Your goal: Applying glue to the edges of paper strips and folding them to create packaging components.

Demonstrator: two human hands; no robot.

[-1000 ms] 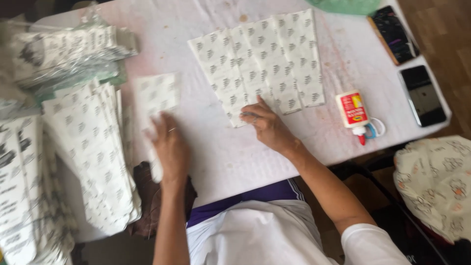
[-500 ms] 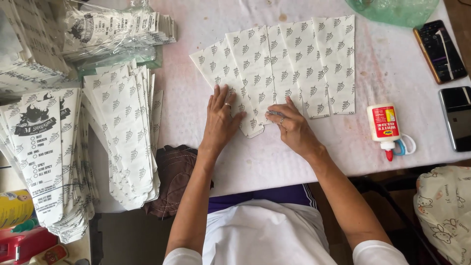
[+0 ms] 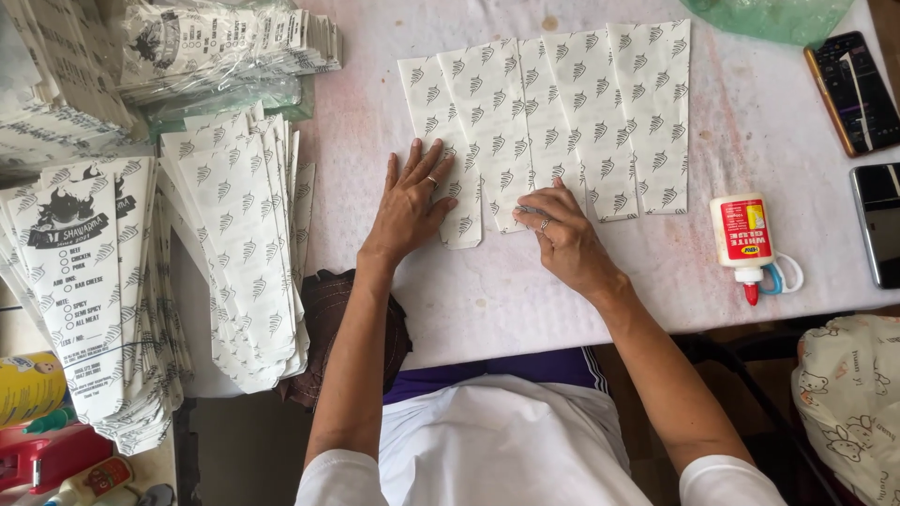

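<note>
My left hand [image 3: 411, 201] lies flat and open on the leftmost of the fanned paper bags [image 3: 553, 122] on the table [image 3: 487, 300]; my right hand [image 3: 560, 234] pinches the next bag's bottom edge. Glue bottle [image 3: 742, 239] lies nearby, right.

White paper sleeves [image 3: 562, 112] fan across the pale, pink-stained tablecloth [image 3: 487, 300], each dotted with grey leaf motifs. Right of the sleeves stands a white glue bottle [image 3: 741, 234] with a red-and-yellow label and red tip. Further right, two black phones [image 3: 858, 94]. Left of the sleeves, a stack of the same leaf-print sheets [image 3: 244, 253], then white sheets with black print [image 3: 80, 281]. Above the sleeves, green plastic [image 3: 778, 17].
</note>
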